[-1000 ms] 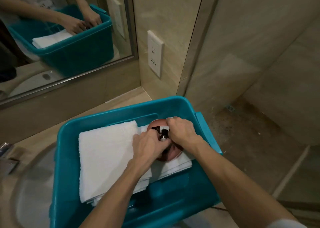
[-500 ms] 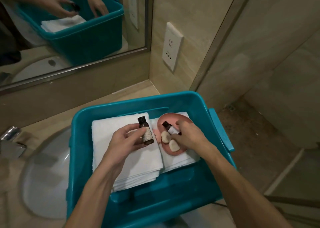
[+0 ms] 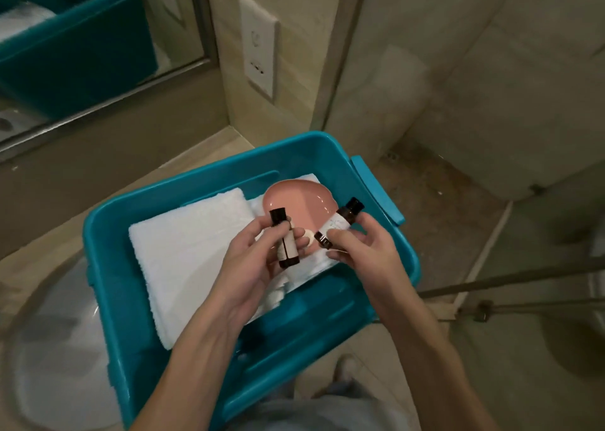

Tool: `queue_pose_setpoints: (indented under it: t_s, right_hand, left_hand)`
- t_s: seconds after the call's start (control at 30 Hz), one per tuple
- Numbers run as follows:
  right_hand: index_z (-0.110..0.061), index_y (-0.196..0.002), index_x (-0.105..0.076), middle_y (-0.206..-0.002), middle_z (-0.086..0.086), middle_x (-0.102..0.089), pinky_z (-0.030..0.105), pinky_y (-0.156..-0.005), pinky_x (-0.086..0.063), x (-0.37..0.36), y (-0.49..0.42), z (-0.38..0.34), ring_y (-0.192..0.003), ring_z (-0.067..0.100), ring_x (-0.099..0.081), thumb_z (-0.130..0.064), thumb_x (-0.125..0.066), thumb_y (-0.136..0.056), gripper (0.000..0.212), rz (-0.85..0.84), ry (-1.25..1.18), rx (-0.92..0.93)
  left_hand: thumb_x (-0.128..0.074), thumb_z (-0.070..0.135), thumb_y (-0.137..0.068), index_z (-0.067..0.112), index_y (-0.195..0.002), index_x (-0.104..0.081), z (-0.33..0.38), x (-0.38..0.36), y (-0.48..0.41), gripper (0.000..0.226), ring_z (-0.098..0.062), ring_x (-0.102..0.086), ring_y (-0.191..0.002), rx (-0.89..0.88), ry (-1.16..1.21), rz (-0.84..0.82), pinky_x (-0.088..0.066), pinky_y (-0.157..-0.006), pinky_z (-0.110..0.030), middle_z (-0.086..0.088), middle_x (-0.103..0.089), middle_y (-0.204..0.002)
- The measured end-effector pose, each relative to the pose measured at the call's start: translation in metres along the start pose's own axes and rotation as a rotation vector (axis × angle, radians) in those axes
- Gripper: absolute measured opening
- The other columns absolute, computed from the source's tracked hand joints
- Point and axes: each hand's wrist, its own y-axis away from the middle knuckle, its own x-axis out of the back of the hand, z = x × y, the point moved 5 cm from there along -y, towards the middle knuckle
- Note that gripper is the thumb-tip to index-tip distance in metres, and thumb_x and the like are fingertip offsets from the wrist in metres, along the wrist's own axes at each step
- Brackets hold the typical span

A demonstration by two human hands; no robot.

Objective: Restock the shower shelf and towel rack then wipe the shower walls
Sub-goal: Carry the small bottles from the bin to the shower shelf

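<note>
Left hand (image 3: pixel 248 260) fingertip grip on amber bottle (image 3: pixel 285 239); right hand (image 3: pixel 360 250) pinches white-labelled bottle (image 3: pixel 339 222), tilted. Risk: loose pinch slips, bottle drops onto pink dish (image 3: pixel 301 201) in teal tub (image 3: pixel 108 234).

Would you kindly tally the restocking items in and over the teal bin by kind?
Bottles: 2, one in the left hand at, one in the right hand at
Folded towels: 2
Pink dish: 1
Soap: 1 showing
Total: 6
</note>
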Motion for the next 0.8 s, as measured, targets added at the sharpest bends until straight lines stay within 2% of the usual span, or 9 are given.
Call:
queue_pose_setpoints:
  t_s: [0.1, 0.23, 0.3, 0.37, 0.47, 0.53, 0.7, 0.73, 0.8]
  right_hand:
    - [-0.022, -0.125, -0.059, -0.096, 0.015, -0.076, 0.035, -0.083, -0.060, 0.028, 0.019, -0.006, -0.095, 0.029, -0.073, -0.008, -0.068, -0.091, 0.037, 0.053, -0.054, 0.036]
    - [-0.022, -0.118, -0.062, -0.095, 0.008, -0.078, 0.031, -0.079, -0.061, 0.072, 0.049, -0.019, -0.092, 0.022, -0.074, -0.009, -0.065, -0.095, 0.027, 0.118, -0.099, 0.120]
    - [-0.021, -0.112, -0.065, -0.092, 0.007, -0.077, 0.030, -0.073, -0.060, 0.101, 0.064, -0.017, -0.087, 0.021, -0.073, -0.012, -0.064, -0.096, 0.019, 0.209, -0.160, 0.169]
    - [-0.022, -0.106, -0.069, -0.100, 0.013, -0.073, 0.029, -0.070, -0.058, 0.132, 0.079, -0.010, -0.088, 0.022, -0.071, -0.016, -0.064, -0.096, 0.013, 0.271, -0.222, 0.208]
    - [-0.019, -0.109, -0.071, -0.108, 0.012, -0.070, 0.031, -0.074, -0.057, 0.186, 0.109, 0.005, -0.098, 0.025, -0.068, -0.023, -0.064, -0.097, 0.015, 0.333, -0.246, 0.241]
    - [-0.021, -0.112, -0.072, -0.111, 0.009, -0.072, 0.033, -0.077, -0.058, 0.226, 0.135, 0.017, -0.101, 0.026, -0.070, -0.024, -0.065, -0.096, 0.018, 0.366, -0.278, 0.240]
    - [-0.022, -0.117, -0.073, -0.106, 0.003, -0.076, 0.030, -0.076, -0.060, 0.326, 0.207, 0.048, -0.097, 0.026, -0.074, -0.020, -0.065, -0.096, 0.023, 0.416, -0.299, 0.237]
    - [-0.021, -0.118, -0.073, -0.104, 0.003, -0.076, 0.033, -0.078, -0.061, 0.345, 0.219, 0.056, -0.098, 0.028, -0.074, -0.019, -0.066, -0.095, 0.023, 0.438, -0.308, 0.231]
    - [-0.020, -0.117, -0.073, -0.102, 0.005, -0.076, 0.040, -0.084, -0.061, 0.381, 0.242, 0.071, -0.100, 0.031, -0.073, -0.017, -0.067, -0.095, 0.023, 0.494, -0.333, 0.223]
  left_hand:
    - [-0.066, 0.025, -0.090, 0.000, -0.116, -0.067, -0.006, -0.024, 0.008, 0.036, -0.026, -0.072, -0.095, 0.014, -0.032, -0.065, -0.061, -0.085, -0.035, -0.021, -0.072, -0.103]
    - [-0.070, 0.030, -0.082, 0.011, -0.101, -0.078, -0.021, -0.067, 0.021, 0.028, -0.020, -0.072, -0.084, -0.019, -0.173, -0.159, -0.054, -0.094, -0.043, -0.014, -0.072, -0.096]
    - [-0.069, 0.028, -0.084, 0.012, -0.098, -0.079, -0.033, -0.092, 0.028, 0.023, -0.018, -0.071, -0.079, -0.026, -0.183, -0.189, -0.056, -0.088, -0.037, -0.010, -0.073, -0.091]
    - [-0.067, 0.028, -0.086, 0.012, -0.099, -0.078, -0.050, -0.118, 0.038, 0.024, -0.016, -0.070, -0.079, -0.048, -0.227, -0.220, -0.057, -0.077, -0.028, -0.008, -0.074, -0.088]
    - [-0.062, 0.027, -0.092, 0.011, -0.101, -0.077, -0.086, -0.155, 0.055, 0.024, -0.008, -0.065, -0.079, -0.095, -0.341, -0.266, -0.052, -0.064, -0.018, -0.003, -0.073, -0.090]
    - [-0.060, 0.028, -0.095, 0.013, -0.100, -0.078, -0.117, -0.178, 0.066, 0.025, -0.008, -0.063, -0.083, -0.098, -0.419, -0.287, -0.050, -0.068, -0.018, -0.003, -0.074, -0.093]
    - [-0.064, 0.035, -0.093, 0.019, -0.098, -0.078, -0.200, -0.229, 0.100, 0.022, -0.015, -0.062, -0.082, -0.130, -0.456, -0.287, -0.049, -0.074, -0.033, -0.007, -0.074, -0.094]
    - [-0.063, 0.033, -0.095, 0.019, -0.098, -0.076, -0.217, -0.241, 0.107, 0.020, -0.015, -0.062, -0.082, -0.136, -0.474, -0.287, -0.050, -0.073, -0.033, -0.009, -0.073, -0.094]
    - [-0.060, 0.029, -0.098, 0.018, -0.099, -0.073, -0.250, -0.266, 0.121, 0.017, -0.015, -0.065, -0.081, -0.122, -0.500, -0.316, -0.054, -0.067, -0.026, -0.009, -0.074, -0.093]
